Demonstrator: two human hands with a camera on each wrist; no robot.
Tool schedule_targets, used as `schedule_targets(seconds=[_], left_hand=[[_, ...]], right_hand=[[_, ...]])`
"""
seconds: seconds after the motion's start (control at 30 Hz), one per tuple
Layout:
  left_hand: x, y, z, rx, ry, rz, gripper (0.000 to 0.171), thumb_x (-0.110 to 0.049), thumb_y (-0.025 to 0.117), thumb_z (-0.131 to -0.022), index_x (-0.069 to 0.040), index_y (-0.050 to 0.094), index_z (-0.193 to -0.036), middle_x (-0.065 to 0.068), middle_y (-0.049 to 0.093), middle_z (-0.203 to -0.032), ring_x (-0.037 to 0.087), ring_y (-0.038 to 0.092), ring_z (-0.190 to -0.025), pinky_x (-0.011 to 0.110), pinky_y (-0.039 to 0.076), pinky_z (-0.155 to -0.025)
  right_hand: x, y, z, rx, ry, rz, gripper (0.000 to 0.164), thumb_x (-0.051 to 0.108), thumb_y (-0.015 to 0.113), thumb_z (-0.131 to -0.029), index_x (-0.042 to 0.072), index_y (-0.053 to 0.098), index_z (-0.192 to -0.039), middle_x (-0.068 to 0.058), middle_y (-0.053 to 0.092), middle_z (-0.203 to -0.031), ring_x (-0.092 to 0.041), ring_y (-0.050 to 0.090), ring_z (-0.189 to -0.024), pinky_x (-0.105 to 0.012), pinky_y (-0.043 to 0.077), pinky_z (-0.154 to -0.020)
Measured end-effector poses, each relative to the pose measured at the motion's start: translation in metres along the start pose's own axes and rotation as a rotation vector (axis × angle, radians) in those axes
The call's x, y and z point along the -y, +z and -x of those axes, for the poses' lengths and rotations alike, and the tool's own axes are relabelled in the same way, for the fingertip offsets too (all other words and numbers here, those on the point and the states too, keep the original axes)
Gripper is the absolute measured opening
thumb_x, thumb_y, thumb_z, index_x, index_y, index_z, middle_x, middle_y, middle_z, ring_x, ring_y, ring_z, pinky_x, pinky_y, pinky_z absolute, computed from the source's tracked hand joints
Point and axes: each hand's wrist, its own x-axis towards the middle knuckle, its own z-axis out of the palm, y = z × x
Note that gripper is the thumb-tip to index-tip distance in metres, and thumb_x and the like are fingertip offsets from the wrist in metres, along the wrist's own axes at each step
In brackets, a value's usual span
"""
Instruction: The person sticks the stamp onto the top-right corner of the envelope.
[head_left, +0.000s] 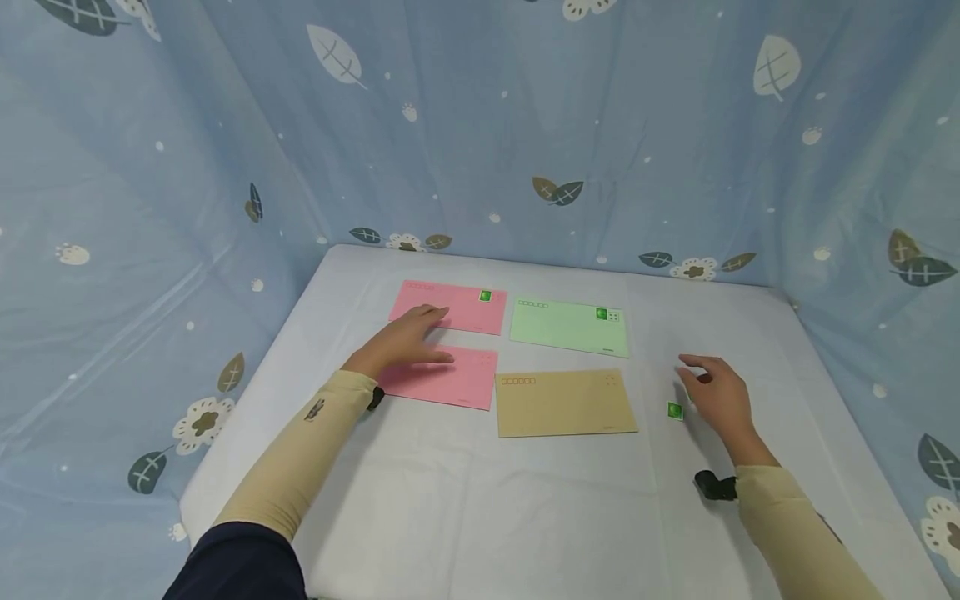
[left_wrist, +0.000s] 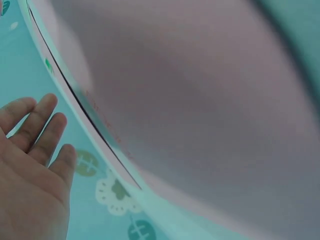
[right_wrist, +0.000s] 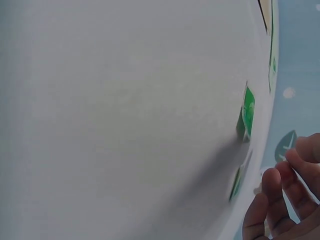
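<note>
My left hand [head_left: 405, 340], fingers spread and holding nothing, is over two pink envelopes. The far pink envelope [head_left: 465, 312] carries a green stamp [head_left: 485, 296] at its upper right; the near pink envelope [head_left: 457, 385] shows no stamp. Part of each lies hidden under the hand. My right hand [head_left: 718, 404] hovers above the table's right side with fingers loosely bent. Nothing shows between them in the right wrist view. Close to it lies a loose green stamp [head_left: 675, 410], and a second stamp [right_wrist: 236, 184] is mostly hidden by the hand in the head view.
To the right of the pink envelopes lie a light green envelope [head_left: 568, 329] bearing a green stamp [head_left: 602, 314], and a brown envelope [head_left: 566, 408] nearer me. The white tabletop [head_left: 465, 508] is bordered by a blue leaf-print curtain [head_left: 480, 142] behind and at both sides.
</note>
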Motion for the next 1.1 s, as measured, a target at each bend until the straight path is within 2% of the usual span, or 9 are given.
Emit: schedule_targets(seconds=[0.37,0.67,0.9,1.1], left_hand=[[0.015,0.001,0.02,-0.008,-0.031,0.039,0.109,-0.059,0.082,-0.078,-0.01,0.031,-0.161,0.017,0.034,-0.161,0.034,0.03,-0.15,0.053,0.029,-0.12],[0.028,0.001,0.031,-0.027,-0.035,0.04,0.11,-0.063,0.08,-0.078,-0.008,0.032,-0.16,0.017,0.034,-0.162,0.036,0.028,-0.15,0.054,0.028,-0.12],[0.033,-0.002,0.039,-0.026,-0.063,0.064,0.11,-0.061,0.082,-0.077,-0.009,0.032,-0.16,0.017,0.033,-0.161,0.035,0.029,-0.149,0.055,0.029,-0.12],[0.036,-0.004,0.047,-0.019,-0.087,0.058,0.108,-0.058,0.083,-0.078,-0.008,0.033,-0.16,0.018,0.034,-0.161,0.036,0.03,-0.149,0.056,0.029,-0.119]], right_hand=[[-0.01,-0.006,0.015,-0.017,-0.005,-0.018,0.037,0.022,0.059,-0.104,0.0,0.065,-0.132,-0.027,0.058,-0.134,-0.041,0.062,-0.103,-0.031,0.048,-0.064],[-0.021,-0.005,0.016,0.0,0.018,0.008,0.038,0.023,0.059,-0.103,0.0,0.065,-0.133,-0.027,0.058,-0.133,-0.04,0.062,-0.103,-0.03,0.048,-0.064],[-0.023,-0.006,0.017,0.016,0.03,0.002,0.039,0.024,0.06,-0.103,0.0,0.064,-0.134,-0.028,0.057,-0.134,-0.042,0.062,-0.105,-0.028,0.049,-0.065],[-0.025,-0.006,0.02,0.039,0.05,0.008,0.041,0.023,0.062,-0.101,-0.001,0.063,-0.135,-0.029,0.055,-0.137,-0.044,0.06,-0.109,-0.032,0.051,-0.068]])
